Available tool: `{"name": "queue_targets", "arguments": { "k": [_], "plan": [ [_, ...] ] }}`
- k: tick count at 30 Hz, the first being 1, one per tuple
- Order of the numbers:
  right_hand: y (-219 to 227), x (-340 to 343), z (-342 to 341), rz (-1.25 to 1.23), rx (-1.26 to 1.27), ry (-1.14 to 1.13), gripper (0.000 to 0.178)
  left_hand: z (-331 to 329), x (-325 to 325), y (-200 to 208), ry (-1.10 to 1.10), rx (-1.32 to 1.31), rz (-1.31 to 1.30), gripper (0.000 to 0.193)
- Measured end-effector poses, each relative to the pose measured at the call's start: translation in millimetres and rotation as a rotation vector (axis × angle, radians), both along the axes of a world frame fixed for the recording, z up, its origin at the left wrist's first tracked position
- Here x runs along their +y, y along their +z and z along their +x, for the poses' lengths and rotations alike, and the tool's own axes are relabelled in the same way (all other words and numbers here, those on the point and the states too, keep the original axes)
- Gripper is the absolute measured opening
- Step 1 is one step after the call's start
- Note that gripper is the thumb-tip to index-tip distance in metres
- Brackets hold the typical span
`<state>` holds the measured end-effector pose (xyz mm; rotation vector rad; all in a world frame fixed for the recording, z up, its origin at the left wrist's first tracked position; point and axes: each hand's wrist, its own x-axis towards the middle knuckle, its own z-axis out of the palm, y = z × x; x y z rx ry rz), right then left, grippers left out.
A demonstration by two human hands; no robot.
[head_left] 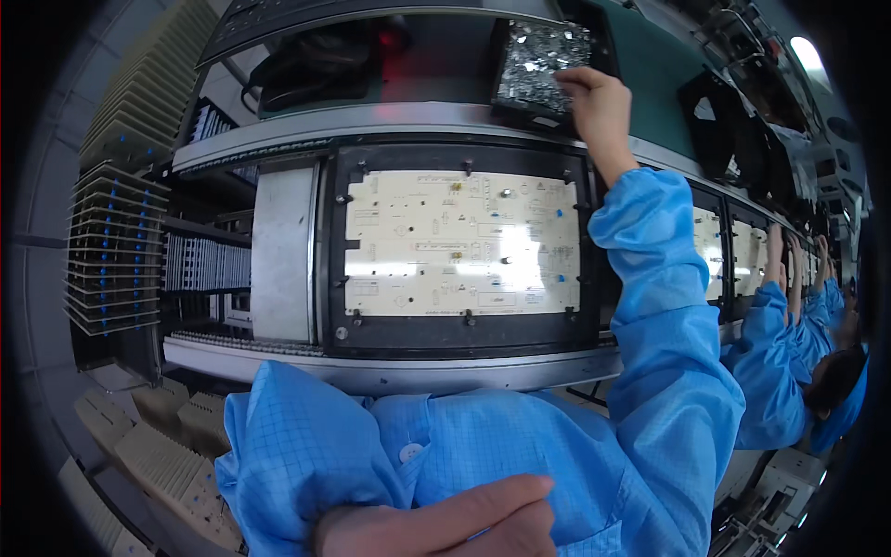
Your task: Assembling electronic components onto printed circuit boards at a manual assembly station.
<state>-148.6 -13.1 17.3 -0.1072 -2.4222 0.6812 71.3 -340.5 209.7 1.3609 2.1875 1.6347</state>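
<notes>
Metal parts [536,58] in black bin [513,115] | right hand [601,100]: narrow pinch (contents hidden) | left hand [464,522]: fingers together, grip unclear | risk: crowded heap could shed extra pieces

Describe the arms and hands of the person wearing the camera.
Both arms wear loose, wrinkled blue fabric with a fine darker grid: the left sleeve and the right sleeve reach about to the wrist. The right hand and left hand show no gloves, though the lower edge cuts off part of the left.
</notes>
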Motion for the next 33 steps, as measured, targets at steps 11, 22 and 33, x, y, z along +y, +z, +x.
{"name": "queue_targets", "arguments": {
  "k": [11,22,33],
  "plan": [
    [-10.3,-63.4,125.3,-0.515,-0.607,0.169,0.015,-26.5,-17.1,-61.7,-0.055,0.089,-0.425,0.017],
    [-19.2,-50.2,144.6,-0.794,-0.54,0.118,0.014,-76.8,-93.8,-242.5,0.802,-0.352,-0.497,0.03],
    [-13.6,-57.1,157.7,-0.749,-0.366,0.118,0.014,-82.0,-100.3,-260.0,0.528,-0.599,-0.325,0.039]
  ]
}}
